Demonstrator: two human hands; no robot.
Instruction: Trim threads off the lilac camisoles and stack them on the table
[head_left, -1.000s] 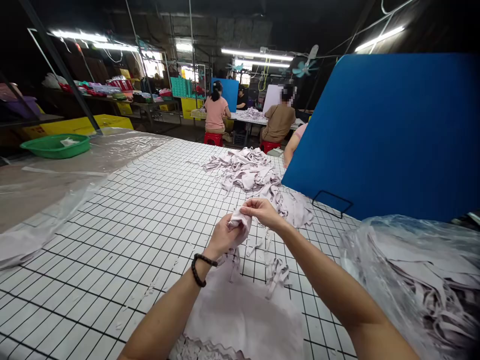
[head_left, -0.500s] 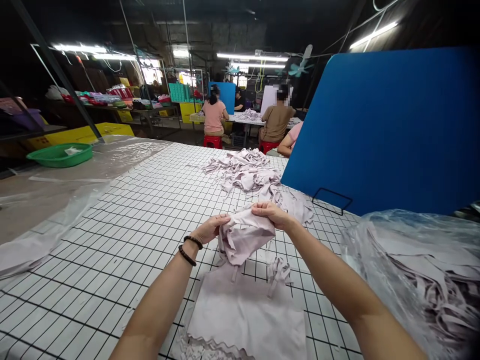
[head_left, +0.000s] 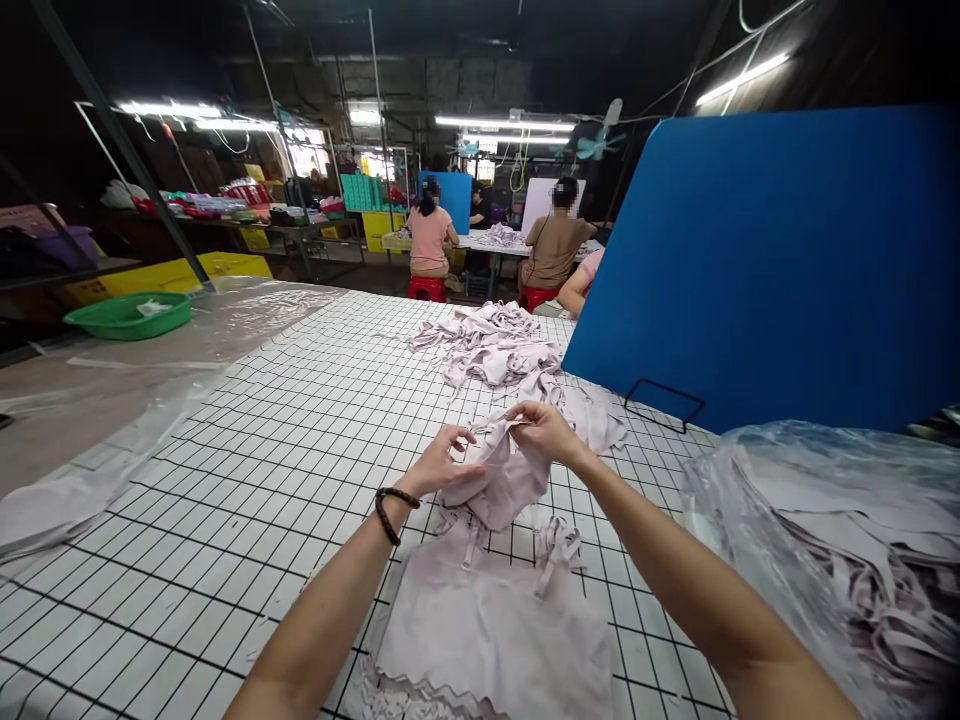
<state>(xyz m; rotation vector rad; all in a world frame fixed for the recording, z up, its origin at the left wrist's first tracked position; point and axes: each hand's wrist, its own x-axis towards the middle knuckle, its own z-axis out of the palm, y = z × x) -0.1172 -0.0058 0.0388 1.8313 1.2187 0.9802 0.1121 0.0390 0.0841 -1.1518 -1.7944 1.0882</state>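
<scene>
In the head view, my right hand (head_left: 541,432) pinches the top edge of a pale lilac camisole (head_left: 514,485), which hangs bunched above the table. My left hand (head_left: 444,462) is at the garment's left side, thumb and fingers apart; its thumb looks to be against the cloth. Below lies a flat stack of camisoles (head_left: 495,620) of the same fabric, with thin straps at the top and wavy hems at the near end. Gathered straps (head_left: 559,545) rest by the stack's upper right corner. Part of the held garment is hidden behind my fingers.
A loose heap of lilac garments (head_left: 495,345) lies beyond my hands on the grid-lined table (head_left: 247,470). At right are a clear plastic bag (head_left: 742,450) of garments, a blue board (head_left: 787,260) and a black wire stand (head_left: 664,405). A green basket (head_left: 131,316) sits left. People sit behind.
My left hand has loosened from the garment and its fingers have spread. The camisole, stretched between both hands before, now hangs folded from my right hand.
</scene>
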